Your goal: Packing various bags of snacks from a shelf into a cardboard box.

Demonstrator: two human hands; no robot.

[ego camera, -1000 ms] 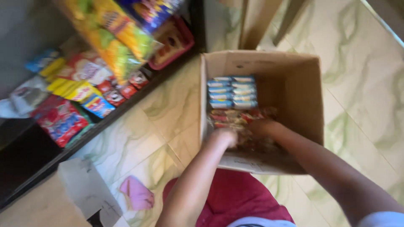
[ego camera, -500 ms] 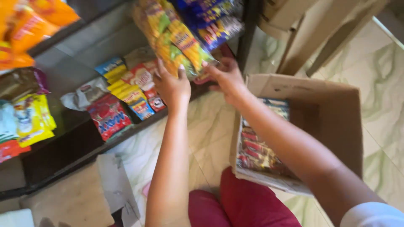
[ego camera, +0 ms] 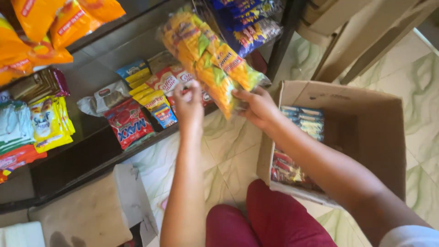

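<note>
- The right hand [ego camera: 257, 106] is curling its fingers around the lower end of a hanging strip of yellow, orange and green snack packets in clear plastic [ego camera: 208, 59], gripping it from the side nearest the box.
- The left hand [ego camera: 189, 105] is reaching up to the same strip, its fingers half closed and touching the packets' lower left edge; whether it is truly gripping them I cannot tell.
- The strip is hanging tilted in front of the dark metal shelf rack [ego camera: 82, 160], its top end near the rack's upper edge and its lower end between the two hands.
- A bundle of blue and yellow snack packets [ego camera: 249, 23] is hanging just beside the strip, toward the rack's right upright.
- An open brown cardboard box [ego camera: 366, 114] is sitting on the pale green-veined tiled floor [ego camera: 228, 151] to the right of the rack, with blue-wrapped packs [ego camera: 304, 121] lying along its far inner wall and red-wrapped packs [ego camera: 288, 169] lying along its near left wall.
- On the rack's lower shelf, a red sachet pack [ego camera: 130, 123] is lying near the front edge, with yellow sachets [ego camera: 50, 121] lying toward the left end.
- Orange crisp bags [ego camera: 45, 27] are hanging at the rack's upper left corner.
- The person's knees in red trousers [ego camera: 270, 219] are showing between the forearms, just beside the box's near corner.
</note>
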